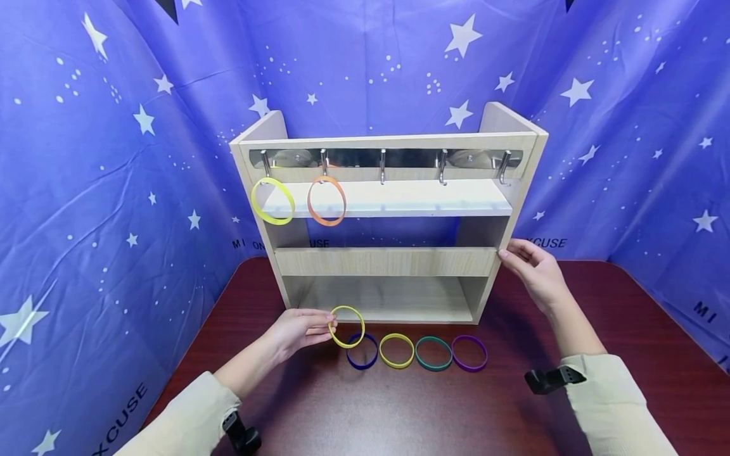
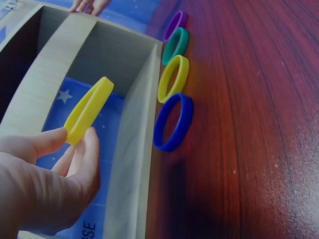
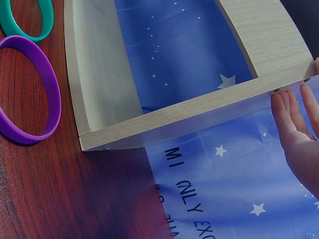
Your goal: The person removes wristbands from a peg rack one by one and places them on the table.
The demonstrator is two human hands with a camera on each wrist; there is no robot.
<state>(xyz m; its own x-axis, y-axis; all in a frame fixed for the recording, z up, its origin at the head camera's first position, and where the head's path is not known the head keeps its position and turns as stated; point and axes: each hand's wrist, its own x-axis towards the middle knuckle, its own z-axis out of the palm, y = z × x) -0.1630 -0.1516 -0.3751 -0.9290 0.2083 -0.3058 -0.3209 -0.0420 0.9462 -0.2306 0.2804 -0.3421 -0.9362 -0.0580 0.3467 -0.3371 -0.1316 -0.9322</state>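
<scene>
My left hand (image 1: 302,330) pinches a yellow ring (image 1: 346,327) just above the table, in front of the wooden shelf's (image 1: 388,261) bottom left corner; the left wrist view shows the same ring (image 2: 88,110) held between thumb and finger (image 2: 47,142). My right hand (image 1: 533,266) rests with straight fingers (image 3: 291,119) against the shelf's right side panel. On the table lie a blue ring (image 1: 362,351), a yellow ring (image 1: 396,350), a teal ring (image 1: 433,353) and a purple ring (image 1: 469,353) in a row. A yellow ring (image 1: 272,201) and an orange ring (image 1: 327,201) hang on the two leftmost hooks.
A rail of several metal hooks (image 1: 383,166) runs under the shelf's top; the three on the right are bare. The dark wooden table (image 1: 399,411) spreads in front. Blue star-printed cloth (image 1: 85,190) walls in the back and both sides.
</scene>
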